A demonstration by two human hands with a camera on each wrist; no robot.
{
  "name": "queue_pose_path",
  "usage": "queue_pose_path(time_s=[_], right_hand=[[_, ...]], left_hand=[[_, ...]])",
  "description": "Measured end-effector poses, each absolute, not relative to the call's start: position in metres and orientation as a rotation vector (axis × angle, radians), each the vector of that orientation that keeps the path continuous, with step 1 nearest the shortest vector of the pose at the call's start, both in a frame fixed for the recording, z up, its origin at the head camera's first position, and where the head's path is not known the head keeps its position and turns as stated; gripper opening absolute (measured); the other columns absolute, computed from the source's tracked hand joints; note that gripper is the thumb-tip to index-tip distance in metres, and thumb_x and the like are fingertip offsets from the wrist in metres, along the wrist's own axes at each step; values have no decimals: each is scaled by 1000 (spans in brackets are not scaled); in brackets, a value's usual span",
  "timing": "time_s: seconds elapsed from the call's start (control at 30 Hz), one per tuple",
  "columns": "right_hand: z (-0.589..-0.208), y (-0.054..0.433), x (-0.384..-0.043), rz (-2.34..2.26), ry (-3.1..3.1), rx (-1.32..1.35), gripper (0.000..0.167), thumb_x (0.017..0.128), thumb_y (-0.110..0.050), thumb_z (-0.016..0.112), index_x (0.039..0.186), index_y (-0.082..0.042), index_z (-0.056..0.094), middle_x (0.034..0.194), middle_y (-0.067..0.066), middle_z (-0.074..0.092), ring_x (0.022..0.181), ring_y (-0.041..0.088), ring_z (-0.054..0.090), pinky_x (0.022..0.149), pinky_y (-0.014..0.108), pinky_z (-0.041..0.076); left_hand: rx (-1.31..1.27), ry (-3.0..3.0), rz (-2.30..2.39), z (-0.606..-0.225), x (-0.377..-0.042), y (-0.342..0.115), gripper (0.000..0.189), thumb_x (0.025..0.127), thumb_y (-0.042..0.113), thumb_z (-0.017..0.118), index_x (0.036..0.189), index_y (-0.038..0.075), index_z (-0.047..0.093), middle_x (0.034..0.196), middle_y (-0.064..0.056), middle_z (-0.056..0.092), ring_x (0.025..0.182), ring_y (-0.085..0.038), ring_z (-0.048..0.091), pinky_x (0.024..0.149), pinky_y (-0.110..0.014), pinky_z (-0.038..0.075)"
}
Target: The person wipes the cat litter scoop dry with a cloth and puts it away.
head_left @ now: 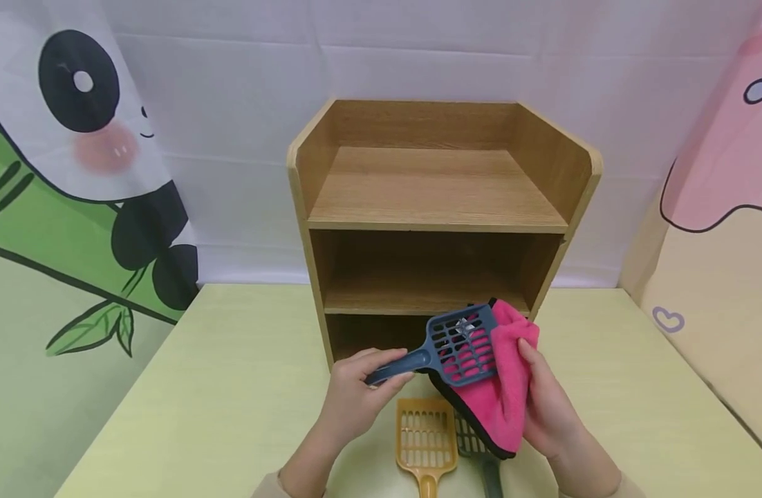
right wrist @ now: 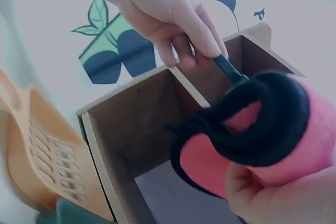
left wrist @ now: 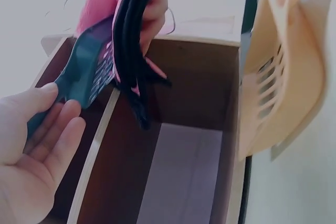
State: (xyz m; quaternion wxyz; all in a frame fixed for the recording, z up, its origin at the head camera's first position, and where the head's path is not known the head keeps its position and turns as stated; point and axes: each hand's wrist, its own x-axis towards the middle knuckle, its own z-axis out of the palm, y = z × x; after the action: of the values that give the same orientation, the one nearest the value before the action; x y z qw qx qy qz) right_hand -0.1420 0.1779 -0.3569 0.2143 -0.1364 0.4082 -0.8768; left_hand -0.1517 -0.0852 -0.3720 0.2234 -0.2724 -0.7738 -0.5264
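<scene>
My left hand point(head_left: 364, 391) pinches the handle of a blue slotted litter scoop point(head_left: 465, 346) between thumb and fingers, its head pointing right. A pink cloth point(head_left: 508, 387) with black edging is in my right hand point(head_left: 552, 408), bunched against the scoop's head and partly behind it. Pink shows through the slots. In the left wrist view the cloth's black edge point(left wrist: 131, 30) hangs down beside the scoop point(left wrist: 86, 69). Below the hands lie a yellow litter scoop point(head_left: 426, 436) and a dark green scoop point(head_left: 491, 477), the latter partly hidden under the cloth.
A wooden shelf unit point(head_left: 440, 225) with a top tray and two compartments stands on the pale table point(head_left: 250, 360) just beyond the hands. Behind it hangs a white backdrop point(head_left: 231, 104) with cartoon prints at both sides.
</scene>
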Motion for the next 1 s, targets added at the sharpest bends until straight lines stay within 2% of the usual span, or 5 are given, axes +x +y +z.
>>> queue_pose_path(time_s=[0.07, 0.23, 0.4, 0.7, 1.0], right_hand=[[-358, 173, -142, -2505, 1069, -387, 45, 105, -36, 15, 148, -26, 7, 137, -3, 38, 125, 8, 46, 106, 25, 40], [-356, 156, -138, -2603, 1226, -58, 47, 104, -38, 28, 146, -25, 11, 140, -4, 32, 128, 8, 39, 104, 22, 41], [-353, 138, -133, -2637, 1258, 205, 55, 102, -39, 35, 149, -29, 8, 149, -5, 22, 138, 14, 26, 105, 28, 40], [-357, 124, -122, -2619, 1242, 239, 65, 103, -29, 36, 152, -25, -7, 157, -3, 11, 144, 15, 19, 109, 25, 33], [-364, 129, -127, -2602, 1342, 388, 71, 101, -20, 44, 152, -21, -5, 158, 1, 14, 142, 20, 25, 108, 29, 34]], left_hand=[[-744, -2102, -1467, -375, -150, -80, 25, 78, 11, 77, 102, 5, 72, 86, -7, 71, 66, -4, 58, 51, -17, 49], [-756, -2023, -1442, -384, -145, -64, 25, 78, 6, 76, 102, 2, 70, 84, -9, 69, 64, -6, 58, 51, -13, 49], [-777, -1963, -1344, -391, -140, -50, 27, 76, 3, 76, 102, 1, 68, 82, -9, 68, 64, -9, 58, 54, -10, 47], [-828, -1952, -1199, -395, -132, -38, 26, 79, 9, 76, 102, 0, 67, 87, -10, 68, 74, -14, 64, 65, -12, 52], [-966, -1863, -969, -394, -133, -38, 23, 85, 12, 70, 103, -2, 68, 86, -10, 69, 75, -13, 68, 68, -14, 54]])
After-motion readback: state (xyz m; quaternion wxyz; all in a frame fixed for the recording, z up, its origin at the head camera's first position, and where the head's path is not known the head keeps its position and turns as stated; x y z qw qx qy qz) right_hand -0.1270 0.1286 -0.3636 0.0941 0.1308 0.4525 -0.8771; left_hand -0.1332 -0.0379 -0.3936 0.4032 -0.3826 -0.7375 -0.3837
